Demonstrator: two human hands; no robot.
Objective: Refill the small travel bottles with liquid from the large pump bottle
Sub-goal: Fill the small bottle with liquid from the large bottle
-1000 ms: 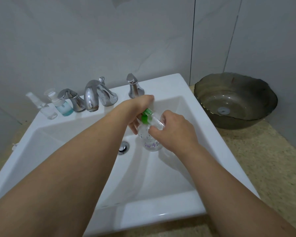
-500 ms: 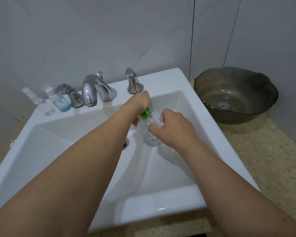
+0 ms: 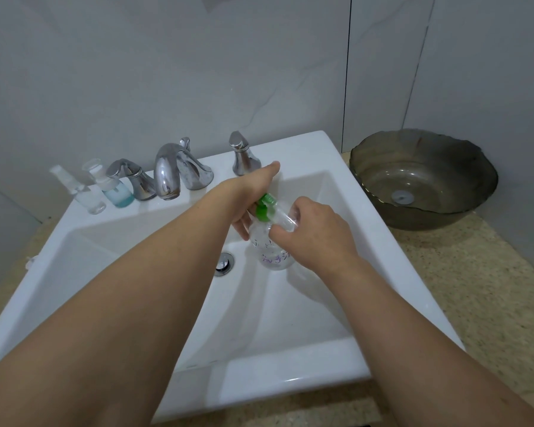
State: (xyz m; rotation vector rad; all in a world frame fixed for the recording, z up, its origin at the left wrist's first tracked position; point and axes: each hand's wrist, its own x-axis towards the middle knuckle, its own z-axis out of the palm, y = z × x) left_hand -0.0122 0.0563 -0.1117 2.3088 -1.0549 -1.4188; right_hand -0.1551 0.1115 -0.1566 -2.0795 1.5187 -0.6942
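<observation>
Green plastic marks the pump head point(image 3: 266, 207) of the large pump bottle point(image 3: 270, 248), a clear bottle with purple writing held over the basin of the white sink point(image 3: 305, 149). The left hand point(image 3: 253, 195) rests on the pump from above, its fingers reaching down beside the neck; whether it is pressing cannot be told. The right hand point(image 3: 316, 234) grips a small clear travel bottle point(image 3: 285, 220), tilted with its mouth just beside the green nozzle. This looks like filling under way, though no stream of liquid can be made out and the level inside is unreadable. Two more travel bottles stand on the sink ledge left of the faucet point(image 3: 173, 172): a clear spray bottle point(image 3: 80, 192) and one holding blue liquid point(image 3: 113, 188). Judging by that, at least the clear one probably remains to refill.
</observation>
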